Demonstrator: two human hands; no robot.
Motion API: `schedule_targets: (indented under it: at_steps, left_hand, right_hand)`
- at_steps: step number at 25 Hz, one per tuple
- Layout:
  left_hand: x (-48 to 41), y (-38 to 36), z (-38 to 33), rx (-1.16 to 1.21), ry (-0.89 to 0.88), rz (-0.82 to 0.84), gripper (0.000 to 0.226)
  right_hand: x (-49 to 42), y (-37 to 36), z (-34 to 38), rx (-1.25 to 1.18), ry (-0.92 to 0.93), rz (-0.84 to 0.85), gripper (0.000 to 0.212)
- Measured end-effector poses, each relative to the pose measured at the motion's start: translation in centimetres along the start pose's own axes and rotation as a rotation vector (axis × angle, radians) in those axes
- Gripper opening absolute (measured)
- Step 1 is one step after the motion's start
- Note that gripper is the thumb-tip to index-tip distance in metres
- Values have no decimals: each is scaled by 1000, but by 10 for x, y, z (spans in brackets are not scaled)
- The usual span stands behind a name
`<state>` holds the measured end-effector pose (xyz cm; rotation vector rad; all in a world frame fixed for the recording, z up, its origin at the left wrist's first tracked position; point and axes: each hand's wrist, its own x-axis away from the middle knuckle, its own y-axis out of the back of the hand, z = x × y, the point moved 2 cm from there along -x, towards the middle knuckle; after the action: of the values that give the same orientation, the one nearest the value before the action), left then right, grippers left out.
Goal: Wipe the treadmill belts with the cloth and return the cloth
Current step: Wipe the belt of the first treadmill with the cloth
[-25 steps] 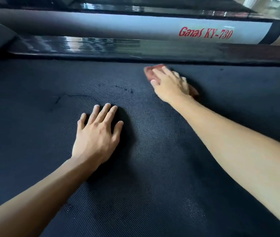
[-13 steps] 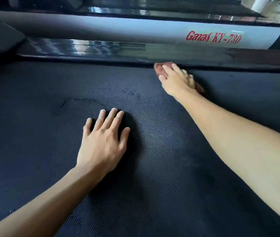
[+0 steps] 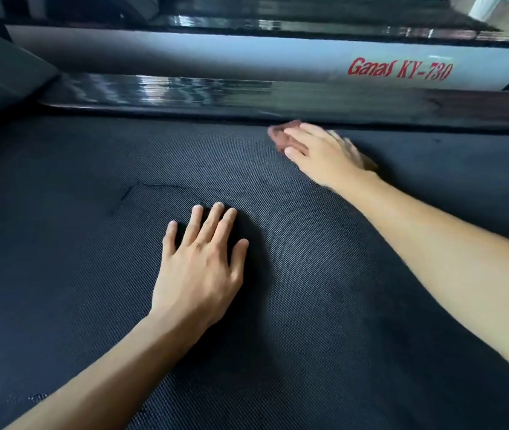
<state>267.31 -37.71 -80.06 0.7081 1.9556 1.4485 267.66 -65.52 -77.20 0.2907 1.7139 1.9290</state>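
Cloth (image 3: 281,136): reddish-brown, bunched, lying on the belt (image 3: 60,274) at about one o'clock from the middle of the view, at the belt's far edge and just beside the side rail; only its left end shows, and motion blur softens it. Right hand (image 3: 321,153): laid palm down over the cloth, fingers stretched out flat and pressing on it rather than curled round it; the forearm runs off toward four o'clock. Left hand (image 3: 200,265): at seven o'clock from the cloth and well apart from it, palm flat on the belt, fingers straight and slightly spread, holding nothing; the forearm leaves the view at seven o'clock. Belt: dark, finely woven texture, filling most of the view. Scuff mark (image 3: 141,190): a thin dark line on the belt at eleven o'clock from the left hand. Side rail (image 3: 184,91): glossy black, reflective, running along the belt's far edge. Panel (image 3: 216,54): pale grey, beyond the rail at twelve o'clock. Lettering (image 3: 399,70): red, on the panel at one o'clock, reading "Ganas KY-730".
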Motion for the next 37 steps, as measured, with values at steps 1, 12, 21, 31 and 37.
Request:
schedule_targets:
  at_steps: [1, 12, 21, 31, 37]
  left_hand:
    - [-1, 0, 0, 20, -1, -3, 64]
    - [12, 20, 0, 344, 119, -187, 15]
    - [143, 45, -94, 451, 143, -130, 49]
    - [132, 18, -121, 77, 74, 75, 75]
    - [113, 35, -75, -142, 26, 77, 76]
  right_hand:
    - [-14, -7, 22, 1, -19, 7, 49]
    - [226, 39, 51, 1, -28, 156, 55]
    - [306, 72, 89, -1008, -403, 329, 46]
    - [327, 43, 27, -184, -257, 48, 48]
    - [333, 29, 24, -78, -245, -5, 51]
